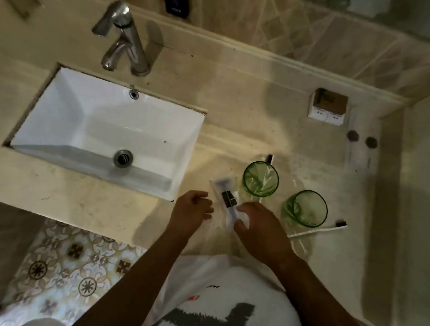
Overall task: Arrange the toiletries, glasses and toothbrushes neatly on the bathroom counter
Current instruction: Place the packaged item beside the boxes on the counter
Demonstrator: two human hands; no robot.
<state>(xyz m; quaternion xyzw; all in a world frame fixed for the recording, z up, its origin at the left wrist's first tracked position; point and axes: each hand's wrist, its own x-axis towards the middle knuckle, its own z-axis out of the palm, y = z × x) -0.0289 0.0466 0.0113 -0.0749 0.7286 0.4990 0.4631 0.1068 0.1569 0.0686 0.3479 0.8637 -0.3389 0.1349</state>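
Right now my right hand point(257, 232) pinches the near end of the clear toiletry packet point(227, 202); my left hand point(193, 209) hovers loosely curled just beside it. Two green glasses point(260, 178) stand beyond my right knuckles, a toothbrush point(316, 229) past them, the sink point(67, 106) off left.

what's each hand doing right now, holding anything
Left hand: loosely curled, holding nothing.
Right hand: fingers closed on the toiletry packet.

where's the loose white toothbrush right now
In the head view, the toothbrush lies flat on the counter at right, just in front of the nearer green glass.
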